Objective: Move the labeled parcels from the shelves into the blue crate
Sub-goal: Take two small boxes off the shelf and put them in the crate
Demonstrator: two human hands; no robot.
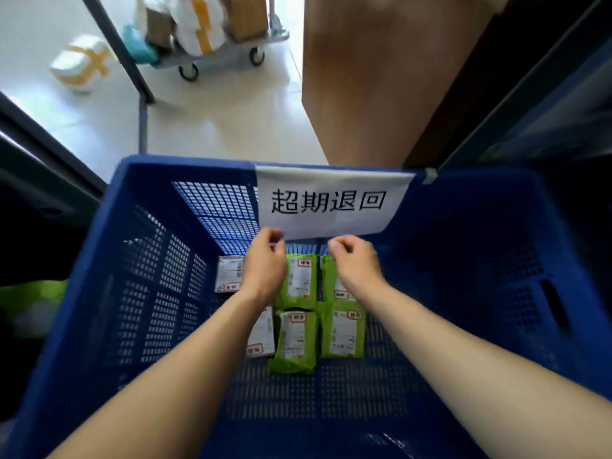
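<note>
Reaching into the blue crate [463,260], I hold my left hand [263,265] and right hand [356,263] over the labeled parcels [295,339], fingers [274,234] loosely curled, grasping nothing, below the paper sign [331,202].

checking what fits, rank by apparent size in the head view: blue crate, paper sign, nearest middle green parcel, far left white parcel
1. blue crate
2. paper sign
3. nearest middle green parcel
4. far left white parcel; partly hidden and farther away, so 3 versus 4 is unsure
</note>
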